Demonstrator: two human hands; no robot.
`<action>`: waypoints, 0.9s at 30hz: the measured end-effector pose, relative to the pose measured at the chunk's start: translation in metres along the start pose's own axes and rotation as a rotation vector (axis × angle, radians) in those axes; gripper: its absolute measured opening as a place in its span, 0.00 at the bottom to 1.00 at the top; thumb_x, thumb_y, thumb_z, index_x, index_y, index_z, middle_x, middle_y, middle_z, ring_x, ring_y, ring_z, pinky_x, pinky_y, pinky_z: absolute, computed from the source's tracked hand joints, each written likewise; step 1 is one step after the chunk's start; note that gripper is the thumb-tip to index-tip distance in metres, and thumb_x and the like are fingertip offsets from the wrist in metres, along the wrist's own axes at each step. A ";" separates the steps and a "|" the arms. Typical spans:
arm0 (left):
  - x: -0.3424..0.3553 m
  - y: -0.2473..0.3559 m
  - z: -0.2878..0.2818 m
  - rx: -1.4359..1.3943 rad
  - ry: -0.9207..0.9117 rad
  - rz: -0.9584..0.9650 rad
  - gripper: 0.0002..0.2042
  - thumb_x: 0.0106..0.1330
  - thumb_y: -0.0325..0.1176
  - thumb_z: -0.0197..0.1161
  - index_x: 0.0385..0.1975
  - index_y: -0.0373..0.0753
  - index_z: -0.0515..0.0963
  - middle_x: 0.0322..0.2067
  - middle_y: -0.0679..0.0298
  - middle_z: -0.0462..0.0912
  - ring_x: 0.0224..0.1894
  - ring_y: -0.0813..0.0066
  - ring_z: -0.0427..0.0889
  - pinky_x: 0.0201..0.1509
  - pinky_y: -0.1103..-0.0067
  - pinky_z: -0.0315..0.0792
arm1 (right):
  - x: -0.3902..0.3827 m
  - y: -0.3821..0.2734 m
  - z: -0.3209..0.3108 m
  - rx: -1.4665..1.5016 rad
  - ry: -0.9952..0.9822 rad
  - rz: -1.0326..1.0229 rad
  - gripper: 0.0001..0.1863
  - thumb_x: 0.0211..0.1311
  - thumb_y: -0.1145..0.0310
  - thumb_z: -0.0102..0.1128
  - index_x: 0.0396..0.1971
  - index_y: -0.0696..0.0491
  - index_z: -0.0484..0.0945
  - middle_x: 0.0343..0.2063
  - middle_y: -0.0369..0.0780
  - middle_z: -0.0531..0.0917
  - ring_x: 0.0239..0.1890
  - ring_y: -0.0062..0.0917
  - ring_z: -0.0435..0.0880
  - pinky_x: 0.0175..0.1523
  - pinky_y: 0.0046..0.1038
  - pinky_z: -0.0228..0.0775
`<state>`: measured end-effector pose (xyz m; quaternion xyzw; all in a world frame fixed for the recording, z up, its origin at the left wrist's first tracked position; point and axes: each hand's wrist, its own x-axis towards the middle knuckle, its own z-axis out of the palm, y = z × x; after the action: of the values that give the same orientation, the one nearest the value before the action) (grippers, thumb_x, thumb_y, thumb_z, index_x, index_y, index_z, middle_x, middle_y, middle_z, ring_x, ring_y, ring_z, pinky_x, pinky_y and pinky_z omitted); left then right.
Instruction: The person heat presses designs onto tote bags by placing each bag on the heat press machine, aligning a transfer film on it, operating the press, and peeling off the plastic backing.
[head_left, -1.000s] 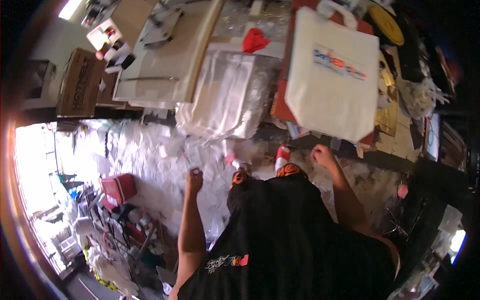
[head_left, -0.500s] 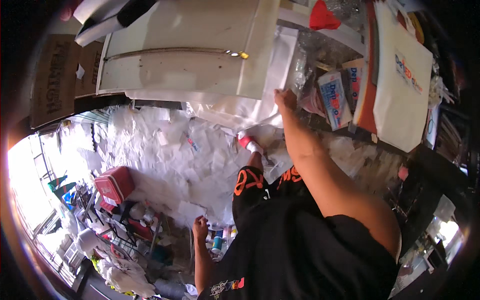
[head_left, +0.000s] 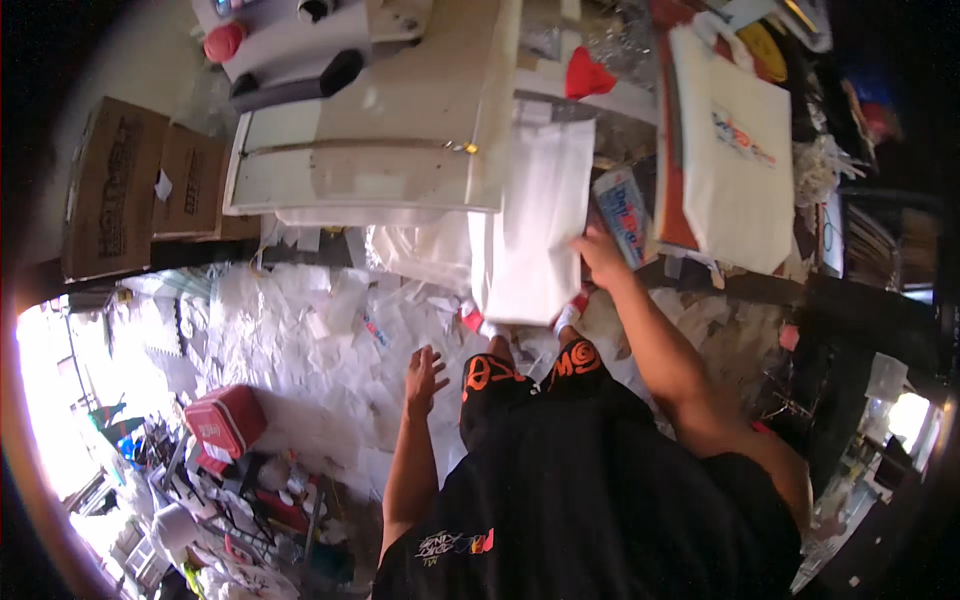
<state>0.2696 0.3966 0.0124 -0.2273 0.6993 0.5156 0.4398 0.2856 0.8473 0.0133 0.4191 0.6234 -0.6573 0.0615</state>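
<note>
Head view: right fingers (head_left: 588, 246) pinch the white sheet (head_left: 535, 225), now drawn closer than before, while left fingers (head_left: 433, 368) spread loosely.

At the left, two brown cardboard boxes (head_left: 110, 190) stand side by side, dark print on their faces. Below them a bright opening (head_left: 45, 380) glares at the edge of the view. On the floor, a red cooler (head_left: 225, 422) sits near a jumble of clutter, with white plastic (head_left: 240, 580) bunched at the lower edge. White scraps (head_left: 290, 310) cover much of the floor, and a small pink piece (head_left: 789, 337) lies toward the right. Above, a crumpled red cloth (head_left: 588, 75) rests near clear plastic wrap. A yellow object (head_left: 765, 58), partly hidden, shows at the upper right.
</note>
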 end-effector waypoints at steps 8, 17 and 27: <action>-0.021 0.067 0.115 -0.167 -0.344 -0.098 0.35 0.69 0.63 0.51 0.55 0.32 0.75 0.45 0.56 0.82 0.41 0.67 0.83 0.46 0.71 0.77 | -0.150 -0.099 -0.061 0.143 0.020 0.017 0.20 0.57 0.72 0.51 0.51 0.58 0.76 0.37 0.40 0.82 0.37 0.23 0.82 0.42 0.27 0.74; -0.007 0.104 0.165 -0.174 -0.208 -0.159 0.22 0.63 0.53 0.64 0.44 0.39 0.78 0.37 0.65 0.82 0.39 0.68 0.81 0.42 0.68 0.76 | -0.087 -0.002 -0.142 0.023 -0.116 0.164 0.16 0.58 0.67 0.51 0.42 0.58 0.79 0.34 0.41 0.83 0.35 0.30 0.82 0.43 0.32 0.74; -0.009 0.006 0.264 0.371 0.038 0.180 0.19 0.67 0.48 0.56 0.44 0.39 0.79 0.38 0.57 0.83 0.43 0.62 0.82 0.46 0.65 0.75 | -0.155 -0.061 -0.088 -0.326 -0.349 -0.305 0.30 0.68 0.45 0.51 0.47 0.60 0.79 0.44 0.53 0.82 0.49 0.45 0.79 0.55 0.37 0.67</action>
<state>0.3696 0.6406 0.0015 -0.0887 0.8079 0.4110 0.4128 0.3904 0.8687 0.1688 0.1854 0.7567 -0.6123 0.1346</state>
